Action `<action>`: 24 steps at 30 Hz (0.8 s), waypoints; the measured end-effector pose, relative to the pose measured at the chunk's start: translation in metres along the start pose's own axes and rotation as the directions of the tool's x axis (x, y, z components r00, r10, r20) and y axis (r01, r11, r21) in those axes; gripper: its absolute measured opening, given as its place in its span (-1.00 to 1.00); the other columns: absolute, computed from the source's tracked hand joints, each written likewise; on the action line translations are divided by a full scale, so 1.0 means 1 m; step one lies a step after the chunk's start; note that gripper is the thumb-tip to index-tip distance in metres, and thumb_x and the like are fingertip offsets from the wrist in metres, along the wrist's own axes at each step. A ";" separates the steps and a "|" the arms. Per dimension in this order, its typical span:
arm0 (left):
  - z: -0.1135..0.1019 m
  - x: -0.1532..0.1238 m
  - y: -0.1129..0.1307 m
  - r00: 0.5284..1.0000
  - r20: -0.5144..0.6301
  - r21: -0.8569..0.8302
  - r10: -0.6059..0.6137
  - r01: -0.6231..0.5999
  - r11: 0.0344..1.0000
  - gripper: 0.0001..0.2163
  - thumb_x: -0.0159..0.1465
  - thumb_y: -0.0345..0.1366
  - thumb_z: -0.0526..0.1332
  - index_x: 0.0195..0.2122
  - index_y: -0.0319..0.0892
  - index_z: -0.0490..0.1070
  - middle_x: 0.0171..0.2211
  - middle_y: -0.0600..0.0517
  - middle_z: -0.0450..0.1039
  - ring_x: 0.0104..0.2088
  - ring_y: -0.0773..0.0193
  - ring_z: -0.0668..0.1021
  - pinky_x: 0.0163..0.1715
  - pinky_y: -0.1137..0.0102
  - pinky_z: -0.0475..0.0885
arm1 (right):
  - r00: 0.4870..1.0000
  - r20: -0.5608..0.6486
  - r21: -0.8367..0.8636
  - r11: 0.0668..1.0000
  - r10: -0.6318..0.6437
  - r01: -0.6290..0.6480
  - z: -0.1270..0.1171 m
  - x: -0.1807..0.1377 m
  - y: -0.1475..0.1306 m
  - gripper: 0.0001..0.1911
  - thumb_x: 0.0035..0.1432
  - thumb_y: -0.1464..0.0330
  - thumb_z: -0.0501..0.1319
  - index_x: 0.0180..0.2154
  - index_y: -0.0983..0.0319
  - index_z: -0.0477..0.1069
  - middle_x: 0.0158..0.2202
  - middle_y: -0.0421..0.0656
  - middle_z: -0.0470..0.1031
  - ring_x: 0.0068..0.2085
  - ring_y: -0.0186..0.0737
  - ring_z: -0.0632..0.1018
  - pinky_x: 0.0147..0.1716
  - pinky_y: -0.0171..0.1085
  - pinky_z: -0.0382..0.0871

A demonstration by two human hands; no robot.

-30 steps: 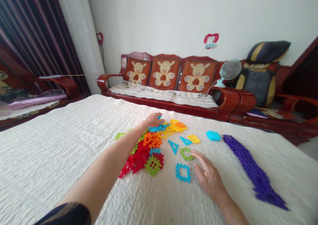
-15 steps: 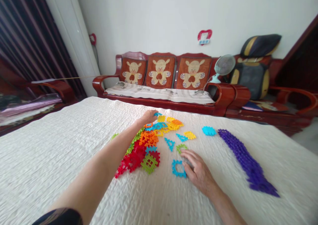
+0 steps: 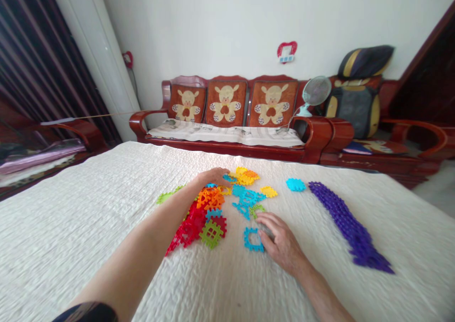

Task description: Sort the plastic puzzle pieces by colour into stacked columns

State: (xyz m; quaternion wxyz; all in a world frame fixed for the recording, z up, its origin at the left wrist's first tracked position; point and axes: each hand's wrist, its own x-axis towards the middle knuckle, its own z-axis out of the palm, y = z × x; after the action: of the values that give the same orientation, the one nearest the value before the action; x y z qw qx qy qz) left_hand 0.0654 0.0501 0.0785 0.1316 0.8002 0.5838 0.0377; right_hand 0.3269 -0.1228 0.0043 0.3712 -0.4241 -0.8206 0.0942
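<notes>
My left hand (image 3: 214, 175) reaches over the pile, its fingertips closed on a small blue interlocking plastic piece (image 3: 229, 178); the fingers' undersides are hidden. My right hand (image 3: 282, 239) rests on the quilted cover with thumb and fingers apart. Its fingertips touch or lie close by a green interlocking piece (image 3: 256, 211), and the thumb is at the edge of a blue square frame piece (image 3: 246, 243). Several blue pieces (image 3: 249, 197) lie together between my hands. Red pieces (image 3: 192, 225), orange pieces (image 3: 210, 199) and a green window-shaped piece (image 3: 212, 234) are heaped beside my left forearm.
Yellow pieces (image 3: 245, 176) lie beyond the pile, with one yellow piece (image 3: 268, 192) apart. A blue stack (image 3: 295, 184) and a long row of purple pieces (image 3: 350, 225) are on the right. Past the white quilted cover (image 3: 106, 189) stands a wooden sofa (image 3: 227, 147).
Blue pieces from the pile now lie farther right, against the blue triangles. My left hand has come slightly nearer with the small blue piece. My right hand stays nearly in place.
</notes>
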 end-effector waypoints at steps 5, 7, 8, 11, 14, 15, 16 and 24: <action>0.014 -0.004 -0.009 0.988 -0.024 0.166 0.155 -0.149 0.975 -0.46 0.18 -0.04 0.23 0.16 -0.11 0.30 0.12 -0.12 0.39 0.08 0.07 0.46 0.08 0.31 0.33 | 1.000 0.008 0.003 1.000 0.008 -0.008 -0.001 0.001 -0.001 -0.72 0.18 0.36 0.10 -0.10 0.22 0.46 -0.02 -0.01 0.51 0.04 -0.08 0.49 0.08 -0.03 0.37; 0.018 -0.006 -0.011 0.970 -0.073 0.224 0.233 -0.212 0.951 -0.56 0.25 -0.08 0.16 0.12 -0.15 0.33 0.04 -0.13 0.44 0.02 0.10 0.50 0.03 0.32 0.35 | 1.000 0.008 0.000 1.000 0.011 -0.011 -0.001 0.001 -0.001 -0.71 0.18 0.36 0.10 -0.08 0.22 0.45 -0.01 0.00 0.50 0.05 -0.08 0.48 0.08 -0.03 0.37; 0.020 -0.007 -0.011 0.960 -0.092 0.246 0.265 -0.236 0.940 -0.59 0.28 -0.11 0.12 0.10 -0.16 0.33 0.00 -0.13 0.46 0.00 0.12 0.51 0.02 0.32 0.36 | 1.000 0.010 -0.002 1.000 0.011 -0.011 -0.001 0.001 -0.001 -0.71 0.19 0.36 0.10 -0.08 0.23 0.45 0.00 0.00 0.50 0.06 -0.08 0.48 0.09 -0.03 0.36; 0.022 -0.012 -0.007 0.947 -0.107 0.313 0.302 -0.256 0.915 -0.66 0.34 -0.17 0.04 0.07 -0.19 0.33 -0.07 -0.13 0.49 -0.06 0.16 0.53 -0.01 0.33 0.38 | 1.000 0.006 -0.004 1.000 0.005 -0.005 -0.001 0.000 -0.001 -0.72 0.18 0.37 0.10 -0.10 0.24 0.46 -0.01 0.00 0.51 0.05 -0.08 0.48 0.08 -0.05 0.37; 0.020 -0.016 -0.003 0.950 -0.088 0.355 0.299 -0.251 0.901 -0.70 0.36 -0.23 -0.02 0.03 -0.21 0.33 -0.11 -0.12 0.50 -0.11 0.18 0.55 -0.05 0.33 0.40 | 1.000 -0.004 0.004 1.000 0.005 -0.005 -0.001 0.001 -0.002 -0.74 0.17 0.37 0.11 -0.13 0.23 0.47 -0.03 -0.02 0.52 0.03 -0.09 0.50 0.07 -0.06 0.37; 0.019 -0.017 -0.002 0.951 -0.086 0.362 0.296 -0.247 0.899 -0.71 0.37 -0.25 -0.03 0.01 -0.23 0.33 -0.12 -0.13 0.50 -0.13 0.17 0.56 -0.06 0.32 0.40 | 1.000 -0.005 0.007 1.000 0.003 -0.003 -0.001 0.001 -0.002 -0.74 0.16 0.37 0.11 -0.13 0.23 0.47 -0.03 -0.02 0.52 0.03 -0.09 0.50 0.07 -0.06 0.38; 0.017 -0.018 -0.002 0.952 -0.086 0.368 0.292 -0.243 0.898 -0.72 0.37 -0.28 -0.03 0.00 -0.24 0.33 -0.14 -0.15 0.50 -0.14 0.16 0.56 -0.07 0.30 0.41 | 1.000 -0.005 0.009 1.000 0.002 -0.002 -0.001 0.001 -0.002 -0.74 0.17 0.37 0.11 -0.13 0.23 0.47 -0.04 -0.02 0.52 0.03 -0.10 0.50 0.06 -0.06 0.38; 0.018 -0.032 0.029 0.946 -0.134 0.386 0.296 -0.225 0.895 -0.74 0.31 -0.42 0.02 0.02 -0.22 0.27 -0.11 -0.16 0.45 -0.14 0.17 0.55 -0.13 0.31 0.47 | 1.000 0.012 0.003 1.000 0.012 -0.012 0.001 0.001 0.002 -0.74 0.17 0.35 0.12 -0.12 0.22 0.47 -0.02 -0.02 0.51 0.04 -0.08 0.49 0.06 -0.04 0.38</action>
State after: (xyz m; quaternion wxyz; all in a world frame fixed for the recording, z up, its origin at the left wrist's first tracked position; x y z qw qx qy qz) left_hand 0.0863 0.0082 0.0719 -0.0820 0.8745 0.4775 0.0215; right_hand 0.3273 -0.1211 0.0035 0.3662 -0.4281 -0.8202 0.1002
